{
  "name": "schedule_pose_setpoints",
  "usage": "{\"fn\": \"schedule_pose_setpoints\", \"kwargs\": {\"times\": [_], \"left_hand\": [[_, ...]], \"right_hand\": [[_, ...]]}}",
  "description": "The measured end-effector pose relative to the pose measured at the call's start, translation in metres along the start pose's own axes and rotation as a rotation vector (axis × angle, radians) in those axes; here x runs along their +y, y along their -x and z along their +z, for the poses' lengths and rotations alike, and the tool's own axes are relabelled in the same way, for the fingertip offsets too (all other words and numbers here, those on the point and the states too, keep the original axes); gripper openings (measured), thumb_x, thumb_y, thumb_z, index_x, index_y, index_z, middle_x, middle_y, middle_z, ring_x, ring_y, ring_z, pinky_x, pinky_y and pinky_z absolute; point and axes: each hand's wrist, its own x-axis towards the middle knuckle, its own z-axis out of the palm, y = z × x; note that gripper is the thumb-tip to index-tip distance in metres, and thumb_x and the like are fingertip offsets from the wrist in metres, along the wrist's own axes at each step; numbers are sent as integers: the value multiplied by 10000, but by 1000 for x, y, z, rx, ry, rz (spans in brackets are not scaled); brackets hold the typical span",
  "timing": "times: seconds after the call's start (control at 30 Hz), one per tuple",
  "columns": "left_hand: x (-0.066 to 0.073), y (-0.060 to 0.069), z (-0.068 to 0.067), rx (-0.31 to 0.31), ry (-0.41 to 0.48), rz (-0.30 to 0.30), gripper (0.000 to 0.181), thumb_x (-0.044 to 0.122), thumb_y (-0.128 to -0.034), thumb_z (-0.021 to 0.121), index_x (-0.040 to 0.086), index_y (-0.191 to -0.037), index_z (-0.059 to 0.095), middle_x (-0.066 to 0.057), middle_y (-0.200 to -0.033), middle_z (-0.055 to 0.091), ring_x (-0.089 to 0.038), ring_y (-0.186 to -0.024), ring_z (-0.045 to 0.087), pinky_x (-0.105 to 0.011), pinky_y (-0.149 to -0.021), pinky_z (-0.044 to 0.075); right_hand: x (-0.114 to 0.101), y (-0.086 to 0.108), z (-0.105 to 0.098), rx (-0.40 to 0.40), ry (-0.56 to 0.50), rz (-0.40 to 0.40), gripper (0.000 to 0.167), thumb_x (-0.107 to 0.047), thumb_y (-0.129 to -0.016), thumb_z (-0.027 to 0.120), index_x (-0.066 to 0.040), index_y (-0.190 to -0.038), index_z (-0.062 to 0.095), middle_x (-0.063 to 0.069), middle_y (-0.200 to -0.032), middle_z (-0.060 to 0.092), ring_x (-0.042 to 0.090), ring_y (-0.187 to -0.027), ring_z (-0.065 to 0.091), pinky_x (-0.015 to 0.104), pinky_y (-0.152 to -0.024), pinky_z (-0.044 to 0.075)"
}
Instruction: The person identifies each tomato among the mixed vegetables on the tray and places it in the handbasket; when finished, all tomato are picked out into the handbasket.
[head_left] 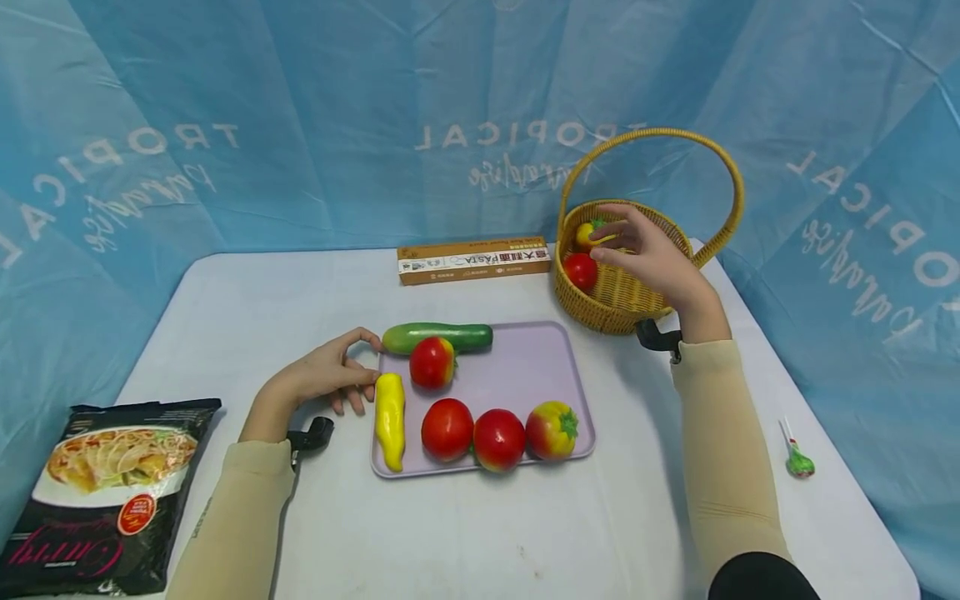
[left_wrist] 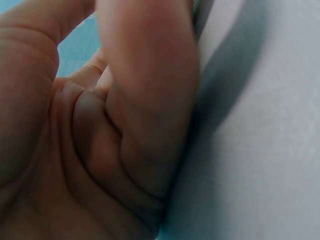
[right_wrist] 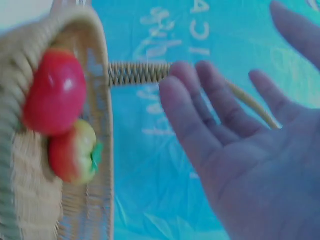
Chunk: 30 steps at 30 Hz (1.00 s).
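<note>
The wicker basket (head_left: 626, 308) stands on the far right part of the table (head_left: 465, 533), handle upright; inside, toward its left wall, lie a red tomato (head_left: 581, 272) and a red-and-yellow tomato (head_left: 589, 236) with a green top, touching one another in the right wrist view; the right hand (head_left: 651, 254) hangs over the basket, fingers apart and holding nothing. The left hand (head_left: 322, 375) is at the left edge of the lilac tray (head_left: 517, 367), thumb and forefinger parted in a curve, tips at the rim; whether they press on it I cannot tell.

On the tray a yellow pepper (head_left: 389, 421) lies along the left side; a cucumber (head_left: 468, 337) lies along the back, with a tomato (head_left: 431, 363) before it; three more tomatoes (head_left: 499, 440) sit in a row at the front.

Behind the tray is a pasta box (head_left: 474, 262), just beside the basket; a black food packet (head_left: 112, 492) lies far left, a green lollipop (head_left: 799, 461) far right; blue cloth (head_left: 337, 125) with reversed lettering hangs around.
</note>
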Motion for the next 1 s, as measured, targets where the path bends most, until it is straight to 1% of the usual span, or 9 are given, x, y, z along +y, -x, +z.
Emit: {"fn": "schedule_pose_setpoints", "kwargs": {"times": [0.13,0.23,0.37,0.5,0.6,0.67,0.77,0.9,1.0], "left_hand": [[1,1,-1,5,-5,-5,557,277,-1007,701,156,-1444,378,-100,-851,775,-249,-631,753,-291,-541,599],[0,1,-1,7,-10,4,554,274,-1010,700,148,-1444,379,-104,-849,774,-255,-633,754,-296,-538,600],[0,1,-2,10,-15,11,549,275,-1009,699,147,-1439,383,-107,-848,773,-261,-638,756,-299,-541,601],[0,1,-1,10,-15,10,552,275,-1007,701,150,-1440,382,-107,-848,772,-260,-639,756,-299,-543,603],[0,0,-1,10,-14,12,554,274,-1005,702,148,-1440,382,-109,-850,772,-262,-642,757,-300,-540,602],[0,0,-1,10,-15,16,555,276,-1005,703,146,-1439,383,-110,-850,772,-265,-643,757,-300,-539,601],[0,0,-1,10,-14,17,554,278,-1005,704,146,-1438,383,-111,-853,773,-268,-646,759,-299,-540,601],[0,0,-1,11,-18,19,552,277,-1006,702,147,-1437,384,-112,-855,773,-267,-645,758,-299,-539,601],[0,0,-1,13,-19,16,553,276,-1006,701,148,-1439,383,-112,-855,773,-265,-644,756,-299,-537,598]], "right_hand": [[3,5,14,-110,-14,-67,592,-242,-1036,698,-181,-1570,452,168,-1500,565,309,-1381,566,205,-1026,519],[8,9,25,-248,-25,-97,579,-193,-1030,701,-128,-1557,469,192,-1524,545,352,-1392,560,184,-1037,516],[13,13,44,-475,-71,-110,605,-174,-1003,731,-76,-1541,471,240,-1525,537,447,-1405,544,270,-1084,548],[19,16,64,-657,-108,-123,626,-205,-982,752,-61,-1527,481,299,-1508,526,507,-1390,544,477,-1140,539],[23,19,76,-748,-130,-130,642,-199,-977,754,-20,-1522,466,304,-1510,513,499,-1395,538,607,-1153,492],[24,22,82,-801,-128,-120,658,-165,-965,756,8,-1524,454,289,-1516,514,487,-1393,539,635,-1145,485],[25,26,86,-873,-71,-96,666,-163,-948,771,2,-1519,469,233,-1507,546,425,-1371,563,583,-1123,527],[25,30,88,-930,33,-59,629,-203,-924,794,-80,-1488,546,135,-1454,611,318,-1314,603,486,-1093,558],[23,31,89,-958,64,-52,596,-203,-911,797,-109,-1459,585,115,-1415,638,272,-1277,615,504,-1091,547]]}}
